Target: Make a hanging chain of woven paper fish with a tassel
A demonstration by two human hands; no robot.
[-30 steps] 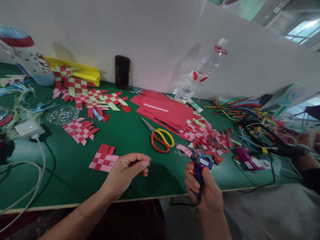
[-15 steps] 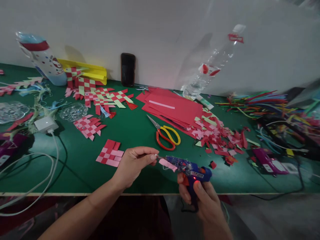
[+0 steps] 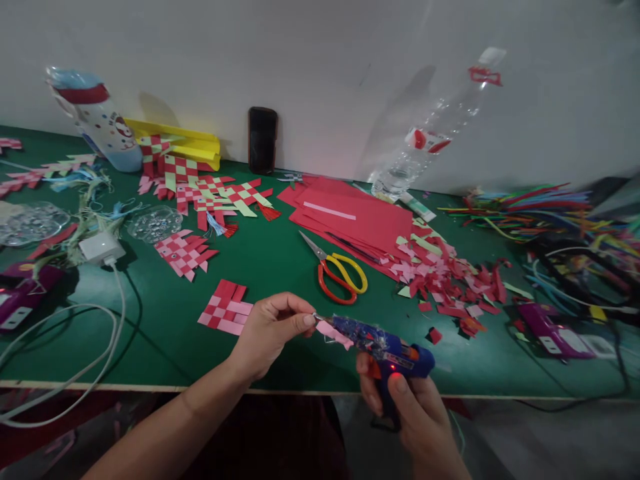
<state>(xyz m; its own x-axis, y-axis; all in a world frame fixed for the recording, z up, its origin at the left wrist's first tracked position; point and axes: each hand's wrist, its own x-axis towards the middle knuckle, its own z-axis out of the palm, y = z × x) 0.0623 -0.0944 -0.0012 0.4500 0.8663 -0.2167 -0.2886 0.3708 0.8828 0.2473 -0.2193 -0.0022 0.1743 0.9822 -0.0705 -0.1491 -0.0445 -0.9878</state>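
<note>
My right hand [image 3: 407, 400] grips a blue hot glue gun [image 3: 395, 350] by its handle; a red light glows on it. The gun's nozzle points left, and a pink paper scrap [image 3: 334, 334] hangs near it. Thumb and index finger of my left hand [image 3: 275, 327] are pinched together at the nozzle tip, on something too small to make out. Beside that hand lies a woven red and pink paper piece [image 3: 223, 307] on the green table [image 3: 273, 250]. Scissors [image 3: 337, 270] with red and yellow handles lie open beyond my hands.
Red paper sheets [image 3: 360, 217] and a heap of paper scraps [image 3: 450, 277] lie right of centre. A plastic bottle [image 3: 430, 140] and a phone [image 3: 263, 140] stand by the wall. Woven paper fish [image 3: 185, 253], a white charger [image 3: 103, 248] and a flask [image 3: 107, 127] are at left.
The view has shifted slightly, so the table things sit a little further right. The glue gun tilts slightly more, its rear end lower. My left fingers remain pinched at the nozzle.
</note>
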